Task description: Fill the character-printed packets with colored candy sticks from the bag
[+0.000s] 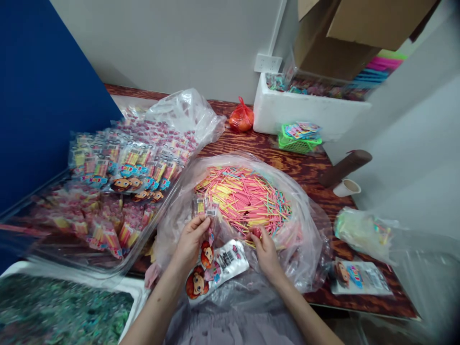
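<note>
My left hand (194,235) is closed in a pinch on a small clear printed pouch (200,206), which shows a barcode and some yellow sticks inside. At the near edge of a heap of thin coloured sticks (244,194), my right hand (266,251) pinches a few short pink sticks (256,233). The heap lies in a wide open plastic bag (311,239), mostly pink with yellow, green and blue among it. Below my hands, in my lap area, rest flat silver pouches (230,262) with a red-haired cartoon figure.
Filled stick packets (132,163) are piled in a clear tub (143,247) at left. A white foam box (309,112), a green basket (298,143) and a red net bag (241,117) stand behind. A paper cup (347,188) and a pouch stack (361,278) are at right.
</note>
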Motion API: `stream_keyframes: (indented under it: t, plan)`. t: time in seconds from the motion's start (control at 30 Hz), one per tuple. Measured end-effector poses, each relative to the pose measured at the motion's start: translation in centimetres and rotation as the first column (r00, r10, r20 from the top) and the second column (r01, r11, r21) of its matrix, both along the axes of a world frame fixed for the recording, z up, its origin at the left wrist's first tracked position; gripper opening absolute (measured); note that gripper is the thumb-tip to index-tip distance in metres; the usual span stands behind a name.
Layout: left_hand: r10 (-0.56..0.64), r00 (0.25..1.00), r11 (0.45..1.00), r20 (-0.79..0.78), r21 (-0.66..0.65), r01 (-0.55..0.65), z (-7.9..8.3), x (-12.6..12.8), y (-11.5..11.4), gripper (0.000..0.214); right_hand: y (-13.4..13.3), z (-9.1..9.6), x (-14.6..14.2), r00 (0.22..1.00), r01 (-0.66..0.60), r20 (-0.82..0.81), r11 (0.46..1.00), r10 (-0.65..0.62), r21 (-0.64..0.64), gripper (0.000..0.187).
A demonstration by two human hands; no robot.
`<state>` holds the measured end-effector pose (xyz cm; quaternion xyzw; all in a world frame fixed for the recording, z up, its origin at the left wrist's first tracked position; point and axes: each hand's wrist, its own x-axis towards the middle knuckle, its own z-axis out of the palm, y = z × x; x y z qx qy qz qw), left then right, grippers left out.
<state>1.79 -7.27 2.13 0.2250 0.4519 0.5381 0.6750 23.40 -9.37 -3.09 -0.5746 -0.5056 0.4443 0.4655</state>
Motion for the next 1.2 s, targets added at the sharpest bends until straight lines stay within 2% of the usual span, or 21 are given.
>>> stream_keyframes:
  t: [0.1, 0.2, 0.37, 0.47, 0.57, 0.7, 0.77, 0.83, 1.03, 1.2]
  plan:
    - [-0.001, 1.0, 1.0, 0.004, 0.014, 0.001, -0.2, -0.1, 0.1, 0.025, -0.1, 0.1, 0.1, 0.994, 0.016, -0.105, 0.998, -0.022, -0.058, 0.021]
    - [0.02, 1.0, 1.0, -0.001, -0.001, -0.02, 0.0, -0.1, 0.2, 0.028, 0.2, 0.3, 0.4, 0.978, 0.007, -0.209, 0.998, -0.02, -0.059, 0.016]
    - [0.083, 0.995, 0.995, -0.049, -0.057, -0.086, 0.1, 0.1, 0.3, 0.033, 0.2, -0.3, 0.7, 0.993, -0.1, 0.059, 0.995, 0.1, 0.008, 0.014]
    - [0.091, 0.993, 0.994, -0.081, -0.049, -0.095, -0.4, 0.1, 0.1, 0.032, 0.2, -0.1, 0.8, 0.996, -0.086, -0.005, 0.996, 0.086, -0.002, 0.015]
    - [0.052, 0.977, 0.999, -0.205, 0.012, -0.051, -1.0, -0.2, 0.0, 0.028, 0.5, 0.6, 1.0, 0.99, -0.078, -0.116, 0.997, 0.077, -0.004, 0.015]
    - [0.04, 0.87, 0.992, -0.492, 0.125, 0.025, -1.1, -0.2, 0.1, 0.023, 0.9, 1.3, 1.1, 0.985, -0.081, -0.154, 0.997, 0.08, 0.002, 0.014]
    - [0.03, 0.836, 0.986, -0.547, 0.155, 0.066, -0.9, -0.1, 0.2, 0.021, 1.0, 1.5, 0.9, 0.986, -0.085, -0.141, 0.996, 0.085, 0.001, 0.014]
    - [0.032, 0.84, 0.984, -0.542, 0.166, 0.07, -0.8, 0.1, 0.3, 0.019, 1.0, 1.8, 0.6, 0.988, -0.098, -0.12, 0.995, 0.099, 0.013, 0.014]
    - [0.121, 0.878, 0.985, -0.463, 0.165, -0.049, -1.0, -0.1, 0.4, 0.021, 0.9, 2.5, -0.2, 0.988, -0.134, -0.067, 0.989, 0.138, 0.059, 0.015]
    - [0.126, 0.882, 0.988, -0.454, 0.141, -0.069, -1.4, -0.5, 0.1, 0.031, 0.8, 2.5, -0.7, 0.985, -0.154, -0.068, 0.987, 0.158, 0.052, 0.014]
